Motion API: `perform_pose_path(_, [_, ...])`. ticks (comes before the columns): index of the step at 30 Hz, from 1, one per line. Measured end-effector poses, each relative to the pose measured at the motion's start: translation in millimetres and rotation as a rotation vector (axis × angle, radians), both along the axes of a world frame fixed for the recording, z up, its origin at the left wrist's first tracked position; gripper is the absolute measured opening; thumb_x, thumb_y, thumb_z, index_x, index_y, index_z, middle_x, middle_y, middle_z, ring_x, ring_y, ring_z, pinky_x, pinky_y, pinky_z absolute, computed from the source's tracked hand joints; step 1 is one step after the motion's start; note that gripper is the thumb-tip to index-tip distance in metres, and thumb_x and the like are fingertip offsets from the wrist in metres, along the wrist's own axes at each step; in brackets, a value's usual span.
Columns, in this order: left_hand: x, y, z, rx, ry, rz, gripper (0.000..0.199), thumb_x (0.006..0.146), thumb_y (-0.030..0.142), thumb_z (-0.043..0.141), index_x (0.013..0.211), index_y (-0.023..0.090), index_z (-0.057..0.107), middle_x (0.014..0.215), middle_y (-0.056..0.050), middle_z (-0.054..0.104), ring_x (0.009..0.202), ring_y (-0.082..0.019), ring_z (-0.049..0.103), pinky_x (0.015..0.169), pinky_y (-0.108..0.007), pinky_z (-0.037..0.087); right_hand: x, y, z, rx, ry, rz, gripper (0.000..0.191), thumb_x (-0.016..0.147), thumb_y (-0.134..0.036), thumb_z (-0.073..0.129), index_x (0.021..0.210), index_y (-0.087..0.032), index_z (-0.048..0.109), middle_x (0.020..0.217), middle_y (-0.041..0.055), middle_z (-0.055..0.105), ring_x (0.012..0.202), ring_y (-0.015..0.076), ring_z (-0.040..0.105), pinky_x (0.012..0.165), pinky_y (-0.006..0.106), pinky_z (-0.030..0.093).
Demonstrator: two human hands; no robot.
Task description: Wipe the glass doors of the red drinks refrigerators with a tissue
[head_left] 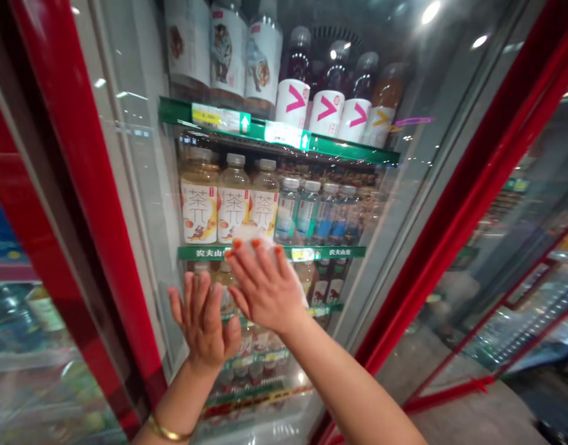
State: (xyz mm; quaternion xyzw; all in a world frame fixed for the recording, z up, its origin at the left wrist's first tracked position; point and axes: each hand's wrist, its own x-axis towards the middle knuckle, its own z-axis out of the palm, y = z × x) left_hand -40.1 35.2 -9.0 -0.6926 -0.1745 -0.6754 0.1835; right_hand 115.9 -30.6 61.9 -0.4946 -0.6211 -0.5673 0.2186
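Okay, right hand (267,290) lies flat, pinning white cloth (252,233) to glass door (144,142), left hand (203,334) by door, grip wide, empty; cloth could slip down door if palm pressure eases.

- The head view looks from the wearer's head, in front of the door (89,185).
- It faces the door, angled downward and tilted sideways.
- It is near the door, taking in its full width.
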Motion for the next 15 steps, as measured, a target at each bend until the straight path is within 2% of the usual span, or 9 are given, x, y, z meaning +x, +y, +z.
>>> perform_pose_path(2, [1,1,1.3,0.002,0.005,0.006,0.081,0.1,0.025,0.052,0.177,0.024,0.026,0.185,-0.004,0.025,0.174,-0.027,0.021,0.144,-0.058,0.009,20,-13,-43.8,-0.005,-0.037,0.017,0.073,0.109,-0.052,0.047,0.176,-0.029,0.031,0.187,-0.0024,0.023,0.176,0.0232,0.009,0.144,0.048,0.013])
perform_pose_path(4, [4,0,1.5,-0.029,0.018,0.049,0.083,0.099,0.026,0.057,0.177,0.028,0.029,0.184,0.0,0.026,0.174,-0.025,0.018,0.145,-0.054,0.005,65,-32,-70.4,0.113,0.191,-0.059,0.077,0.111,-0.043,0.042,0.18,-0.021,0.014,0.188,0.0074,0.014,0.176,0.0268,0.003,0.142,0.057,0.017])
perform_pose_path(5, [6,-1,1.0,-0.05,0.022,0.08,0.084,0.098,0.027,0.062,0.176,0.031,0.03,0.184,0.002,0.027,0.174,-0.024,0.017,0.145,-0.053,0.003,89,-41,-72.2,0.201,0.352,-0.11,0.077,0.112,-0.038,0.037,0.179,-0.017,0.005,0.188,0.0134,0.008,0.176,0.0294,-0.001,0.14,0.065,0.019])
perform_pose_path(7, [9,-2,-0.3,-0.088,0.027,0.14,0.088,0.096,0.028,0.069,0.175,0.035,0.032,0.183,0.004,0.029,0.174,-0.025,0.016,0.146,-0.052,0.003,118,-46,-57.0,0.367,0.626,-0.181,0.075,0.113,-0.032,0.028,0.178,-0.013,-0.005,0.187,0.0221,0.002,0.176,0.0333,-0.005,0.134,0.077,0.022])
perform_pose_path(9, [10,-4,-0.6,-0.098,0.013,0.167,0.087,0.095,0.027,0.071,0.174,0.038,0.035,0.182,0.004,0.032,0.174,-0.028,0.019,0.145,-0.056,0.006,112,-35,-37.8,0.418,0.721,-0.177,0.076,0.114,-0.033,0.028,0.178,-0.011,-0.004,0.186,0.0255,0.003,0.175,0.036,-0.003,0.133,0.079,0.022])
perform_pose_path(11, [6,-5,2.5,-0.084,-0.005,0.15,0.079,0.097,0.025,0.068,0.171,0.037,0.042,0.18,0.003,0.038,0.172,-0.03,0.026,0.144,-0.06,0.014,78,-19,-37.8,0.307,0.614,-0.108,0.081,0.112,-0.037,0.04,0.179,-0.009,0.004,0.186,0.0241,0.011,0.175,0.037,0.0,0.136,0.074,0.021])
perform_pose_path(13, [-1,-5,9.1,-0.026,-0.028,0.127,0.069,0.099,0.024,0.064,0.165,0.035,0.052,0.174,0.0,0.049,0.167,-0.03,0.037,0.14,-0.059,0.026,43,-12,-63.8,0.112,0.391,0.014,0.084,0.106,-0.041,0.055,0.179,-0.016,0.021,0.185,0.0151,0.027,0.176,0.0352,0.006,0.14,0.064,0.021])
perform_pose_path(14, [-5,-4,12.8,0.009,-0.026,0.124,0.066,0.098,0.024,0.064,0.163,0.034,0.055,0.171,-0.002,0.054,0.164,-0.03,0.042,0.138,-0.057,0.032,35,-14,-83.8,0.063,0.263,0.097,0.083,0.103,-0.042,0.06,0.177,-0.021,0.03,0.183,0.0097,0.034,0.175,0.0328,0.011,0.142,0.058,0.02])
perform_pose_path(15, [-8,-2,16.0,0.033,-0.013,0.131,0.065,0.098,0.025,0.065,0.161,0.033,0.057,0.168,-0.003,0.056,0.162,-0.031,0.045,0.136,-0.056,0.035,36,-19,-105.1,0.035,0.205,0.136,0.082,0.101,-0.044,0.063,0.176,-0.025,0.034,0.183,0.0059,0.035,0.175,0.0299,0.014,0.143,0.053,0.019])
